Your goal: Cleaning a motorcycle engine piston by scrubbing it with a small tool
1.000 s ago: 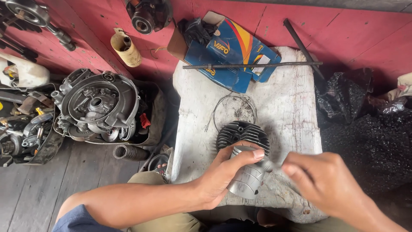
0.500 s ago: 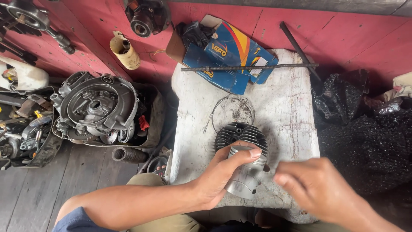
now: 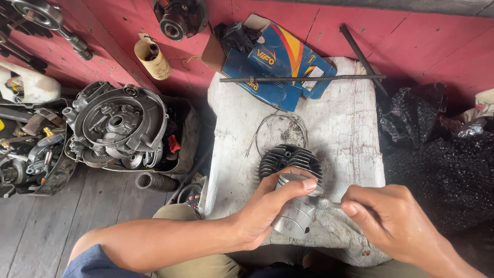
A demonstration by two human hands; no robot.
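Piston [image 3: 294,213] inside left grip [image 3: 267,208], beside right hand [image 3: 391,221].

The piston [image 3: 294,211] looks like bare metal, grey, with a dull shine. The finned cylinder [image 3: 289,159] behind it is dark matt metal. The white block [image 3: 350,134] under them is rough and stained. The box [image 3: 280,69] at the far side is glossy printed cardboard. The engine cover [image 3: 121,126] at left is grey cast metal, dirty. The floor [image 3: 31,226] is worn wood.

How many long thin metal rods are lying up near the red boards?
2: one thin rod lies crosswise over the blue box; a darker rod slants at the white block's right corner. Others may be hidden.
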